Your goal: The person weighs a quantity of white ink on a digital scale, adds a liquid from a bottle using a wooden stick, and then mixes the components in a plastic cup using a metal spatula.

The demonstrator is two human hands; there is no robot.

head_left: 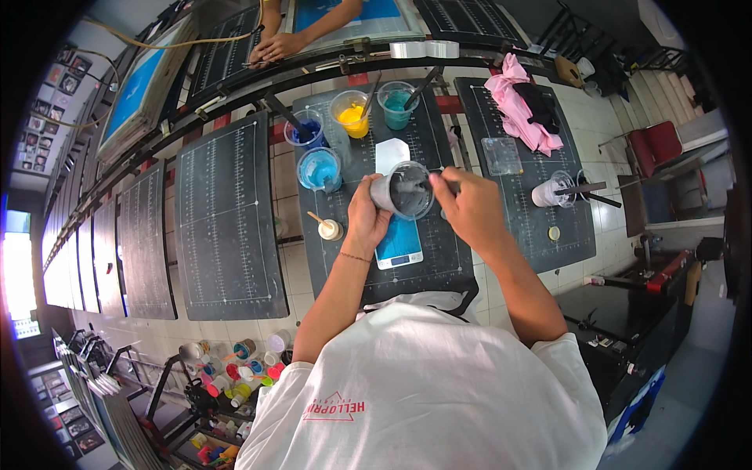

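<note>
My left hand [365,213] is wrapped round a clear plastic cup [412,205] with grey ink smeared inside, tilted toward me. Over the cup's right rim, my right hand [472,205] is closed on a dark stirring stick [428,185], which is mostly hidden by the fingers and cup. Beneath them lies a blue and white digital scale [399,247] on the black board [352,276]. Beyond the cup is a white sheet [392,151]. Just left of my left hand stands a small white pot [330,230] with a wooden stick.
Cups of light blue [319,170], dark blue [305,131], yellow [352,117] and teal ink [398,110] stand behind. On the right board are pink cloth [520,110] and a grey-ink cup [553,193]. A co-worker's hands [276,50] are at the far rail.
</note>
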